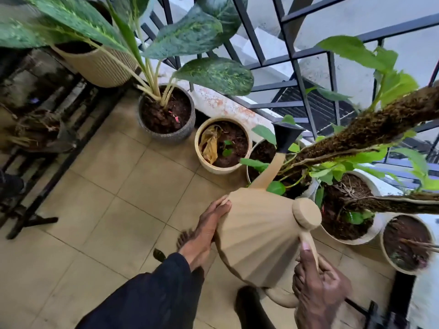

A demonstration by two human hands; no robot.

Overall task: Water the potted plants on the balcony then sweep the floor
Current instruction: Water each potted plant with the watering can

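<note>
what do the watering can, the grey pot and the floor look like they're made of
The watering can is probably plastic, matte beige: moulded ribs fan smoothly down its body, with no sheen. The grey pot has a speckled, rough wall, so likely concrete or stone-effect, though it could be textured plastic. The floor is beige tile, likely ceramic, matte, with thin grout lines.

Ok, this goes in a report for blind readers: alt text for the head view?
A person tips a beige watering can, right hand gripping its handle and left hand flat against its side, the black rose over a white pot. More potted plants line the tiled floor along a black railing.
</note>
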